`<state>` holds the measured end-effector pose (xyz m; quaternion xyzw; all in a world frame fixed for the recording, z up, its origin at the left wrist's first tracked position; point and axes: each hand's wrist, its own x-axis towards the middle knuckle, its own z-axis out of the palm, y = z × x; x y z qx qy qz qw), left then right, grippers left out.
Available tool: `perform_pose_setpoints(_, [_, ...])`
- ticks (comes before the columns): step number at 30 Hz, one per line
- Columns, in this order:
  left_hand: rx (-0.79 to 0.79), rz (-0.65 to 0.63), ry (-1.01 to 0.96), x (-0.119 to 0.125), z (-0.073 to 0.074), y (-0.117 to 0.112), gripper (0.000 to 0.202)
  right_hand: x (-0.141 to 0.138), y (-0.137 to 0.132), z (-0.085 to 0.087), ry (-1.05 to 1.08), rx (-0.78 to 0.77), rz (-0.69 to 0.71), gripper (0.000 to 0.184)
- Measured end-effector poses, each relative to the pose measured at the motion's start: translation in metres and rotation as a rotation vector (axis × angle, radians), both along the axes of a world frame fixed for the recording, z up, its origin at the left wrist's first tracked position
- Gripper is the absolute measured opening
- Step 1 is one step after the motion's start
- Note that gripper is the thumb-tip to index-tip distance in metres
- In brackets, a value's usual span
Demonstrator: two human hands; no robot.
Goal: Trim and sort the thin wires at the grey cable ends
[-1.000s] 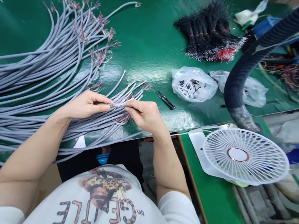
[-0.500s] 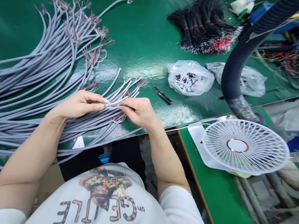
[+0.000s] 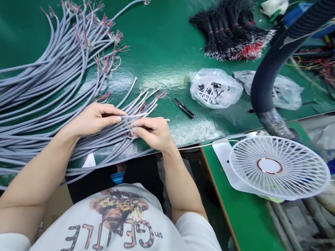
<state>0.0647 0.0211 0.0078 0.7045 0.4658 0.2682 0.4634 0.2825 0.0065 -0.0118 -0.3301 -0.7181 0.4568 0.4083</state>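
A big fan of grey cables [image 3: 32,90] with stripped red and blue wire ends lies across the green bench [image 3: 169,36]. My left hand [image 3: 96,118] pinches the end of one grey cable [image 3: 130,116] just above the near bundle. My right hand [image 3: 151,132] is closed beside it, fingertips on the thin wires sticking out of that same cable end. The two hands nearly touch above the near edge of the bench.
Small black cutters [image 3: 184,108] lie right of my hands. Two clear plastic bags [image 3: 215,88] of small parts sit further right. A heap of black wires [image 3: 232,27] lies at the back. A corrugated black hose [image 3: 277,62] hangs over a white fan [image 3: 279,167].
My right hand has slid slightly down and toward me along the cable end. The left hand keeps its pinch. The view has shifted a little.
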Motion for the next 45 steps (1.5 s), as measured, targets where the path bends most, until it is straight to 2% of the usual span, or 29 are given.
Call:
perform_pose_setpoints(4, [0.006,0.009,0.011,0.002,0.002,-0.002,0.033,0.005,-0.007,-0.003,0.158,-0.208,-0.031,0.024])
perform_pose_setpoints(8, [0.001,0.047,-0.049,0.007,-0.001,-0.005,0.032,0.005,-0.008,-0.013,0.261,-0.332,-0.105,0.025])
perform_pose_setpoints(12, [0.108,0.079,-0.101,0.013,-0.001,-0.008,0.022,0.005,-0.005,-0.017,0.322,-0.366,-0.12,0.027])
perform_pose_setpoints(15, [0.202,0.04,-0.128,0.018,-0.001,-0.01,0.015,0.006,-0.004,-0.016,0.344,-0.37,-0.097,0.026])
perform_pose_setpoints(18, [0.269,-0.004,-0.142,0.021,-0.002,-0.012,0.016,0.004,-0.005,-0.011,0.333,-0.379,-0.101,0.026])
perform_pose_setpoints(22, [0.314,0.029,-0.158,0.024,-0.004,-0.014,0.013,0.002,-0.008,-0.002,0.296,-0.364,-0.076,0.021])
perform_pose_setpoints(25, [0.252,0.052,-0.221,0.025,-0.004,-0.016,0.014,0.002,-0.01,0.003,0.282,-0.358,-0.059,0.02])
perform_pose_setpoints(31, [0.076,0.072,-0.462,0.025,-0.005,-0.017,0.018,-0.002,-0.011,0.0,0.343,-0.357,-0.089,0.021])
perform_pose_setpoints(37, [0.097,0.064,-0.4,0.023,-0.008,-0.017,0.018,-0.008,-0.014,0.004,0.335,-0.357,-0.123,0.017])
perform_pose_setpoints(45, [0.013,0.079,-0.487,0.027,-0.005,-0.017,0.024,-0.015,-0.016,0.004,0.341,-0.358,-0.117,0.016])
